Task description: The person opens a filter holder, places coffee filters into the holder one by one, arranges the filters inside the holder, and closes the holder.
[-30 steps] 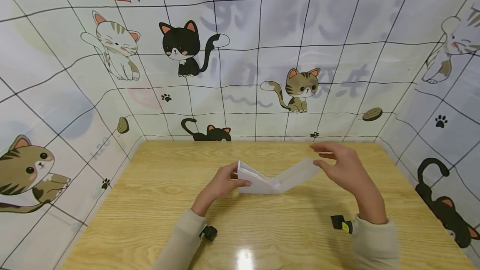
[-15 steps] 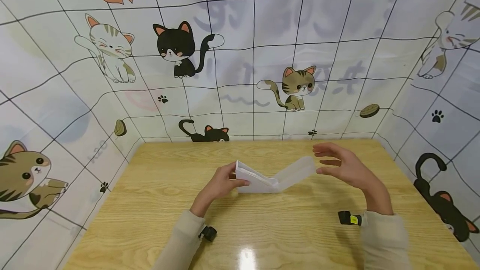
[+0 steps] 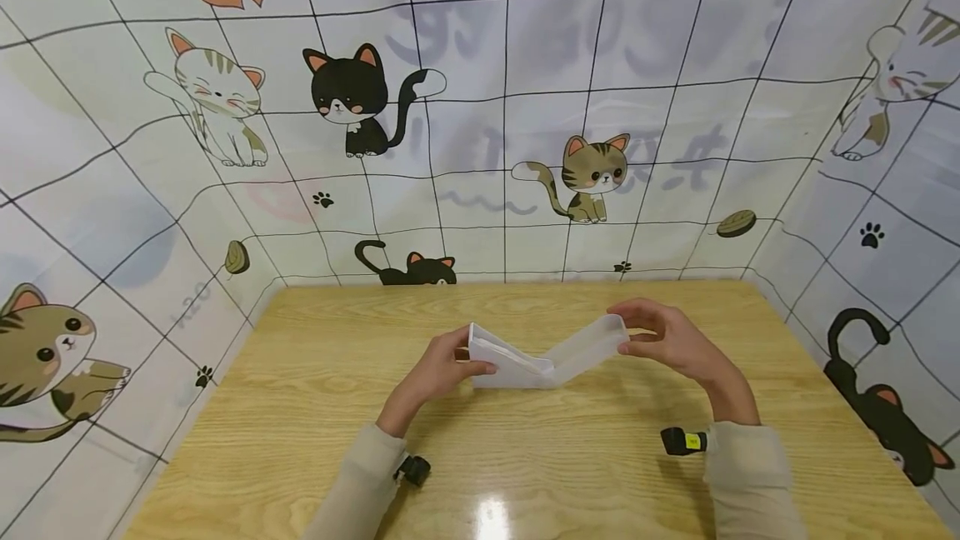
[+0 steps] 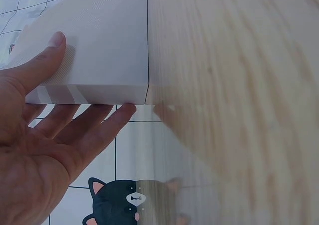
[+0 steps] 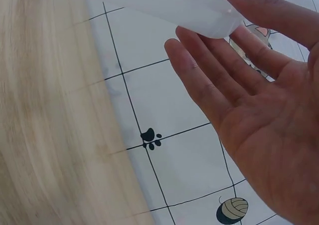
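Note:
A white flat box stands on its long edge on the wooden table, its hinged translucent lid swung out to the right so the two form a wide V. My left hand grips the box's left end, the thumb on the near face and the fingers at its far side. In the left wrist view, the ridged face of the box fills the upper left. My right hand holds the lid's free end between thumb and fingers. The lid crosses the top of the right wrist view.
The table has a light wood grain and a bright reflection near its front. Behind it and along both sides rises a white grid-patterned sheet printed with cartoon cats. A black wrist camera sits at the right cuff.
My right hand first drew away to the right from the lid's end, then came back and took hold of it. The left hand has kept its grip on the box.

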A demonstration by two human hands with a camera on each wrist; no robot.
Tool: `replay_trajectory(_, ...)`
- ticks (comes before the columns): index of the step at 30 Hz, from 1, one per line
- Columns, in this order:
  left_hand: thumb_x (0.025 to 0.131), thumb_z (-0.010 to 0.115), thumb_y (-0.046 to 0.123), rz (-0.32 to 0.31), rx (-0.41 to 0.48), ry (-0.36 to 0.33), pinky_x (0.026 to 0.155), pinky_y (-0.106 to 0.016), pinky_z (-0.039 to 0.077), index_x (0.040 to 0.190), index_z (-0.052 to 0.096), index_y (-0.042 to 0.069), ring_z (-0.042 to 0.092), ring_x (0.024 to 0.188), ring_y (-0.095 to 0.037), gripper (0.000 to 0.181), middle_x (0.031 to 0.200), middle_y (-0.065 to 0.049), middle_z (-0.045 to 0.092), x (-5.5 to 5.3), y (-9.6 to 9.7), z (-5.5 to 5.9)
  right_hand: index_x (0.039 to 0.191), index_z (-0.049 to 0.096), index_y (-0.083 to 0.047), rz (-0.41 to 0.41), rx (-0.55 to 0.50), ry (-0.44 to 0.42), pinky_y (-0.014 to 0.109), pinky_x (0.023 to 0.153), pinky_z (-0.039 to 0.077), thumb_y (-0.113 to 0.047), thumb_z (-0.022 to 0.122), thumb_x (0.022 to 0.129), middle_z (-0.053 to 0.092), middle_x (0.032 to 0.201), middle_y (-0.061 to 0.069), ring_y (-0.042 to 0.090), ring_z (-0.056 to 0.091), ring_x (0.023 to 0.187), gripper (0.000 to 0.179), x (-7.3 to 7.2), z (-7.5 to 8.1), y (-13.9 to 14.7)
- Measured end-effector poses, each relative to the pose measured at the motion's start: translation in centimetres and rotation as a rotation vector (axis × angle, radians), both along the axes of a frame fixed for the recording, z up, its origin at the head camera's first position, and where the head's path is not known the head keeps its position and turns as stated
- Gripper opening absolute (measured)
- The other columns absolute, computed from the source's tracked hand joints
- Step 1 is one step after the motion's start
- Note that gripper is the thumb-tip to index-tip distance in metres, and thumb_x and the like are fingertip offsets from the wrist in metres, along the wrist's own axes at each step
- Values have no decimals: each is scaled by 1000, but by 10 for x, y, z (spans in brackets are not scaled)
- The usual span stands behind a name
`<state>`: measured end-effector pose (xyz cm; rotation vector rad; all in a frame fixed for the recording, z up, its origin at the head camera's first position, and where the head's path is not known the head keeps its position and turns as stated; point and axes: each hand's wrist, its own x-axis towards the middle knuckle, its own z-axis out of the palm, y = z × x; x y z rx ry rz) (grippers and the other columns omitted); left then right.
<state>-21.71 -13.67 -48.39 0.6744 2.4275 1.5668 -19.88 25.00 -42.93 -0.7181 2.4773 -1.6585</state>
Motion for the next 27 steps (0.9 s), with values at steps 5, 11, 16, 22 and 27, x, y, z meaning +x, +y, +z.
replay_trajectory(5, 92, 77, 5, 2, 1, 6, 87, -42, 63, 120, 67, 5, 74, 108, -37, 31, 118, -17, 72, 12, 4, 19, 138, 57, 5, -5, 6, -38, 26, 83, 61, -7, 75, 94, 66, 129, 11, 2, 67, 110, 49, -2, -6, 4)
replay_trajectory(11, 91, 78, 5, 3, 5, 16, 86, -41, 64, 119, 67, 6, 74, 107, -36, 30, 117, -17, 73, 16, 5, 26, 135, 56, 6, 23, -26, -38, 25, 84, 61, -5, 73, 95, 68, 123, -3, 5, 68, 108, 44, -4, -11, 7)
replay_trajectory(16, 91, 78, 5, 5, 8, 15, 86, -42, 63, 119, 67, 6, 74, 106, -37, 30, 117, -17, 73, 16, 5, 24, 134, 55, 6, 36, -65, -47, 25, 85, 61, -3, 72, 96, 68, 121, -5, 6, 69, 109, 43, -4, -14, 8)
replay_trajectory(22, 91, 78, 5, 0, 11, 16, 87, -41, 63, 119, 67, 5, 74, 106, -36, 31, 117, -17, 73, 16, 4, 24, 133, 54, 7, 39, -96, -60, 26, 87, 61, 0, 71, 95, 69, 120, -7, 4, 69, 109, 42, -4, -18, 8)
replay_trajectory(27, 91, 78, 5, 9, 8, 18, 86, -42, 63, 119, 67, 6, 74, 106, -37, 30, 116, -17, 73, 16, 4, 23, 133, 54, 7, 42, -103, -59, 26, 87, 61, 0, 71, 95, 69, 120, -7, 4, 69, 110, 42, -5, -18, 7)
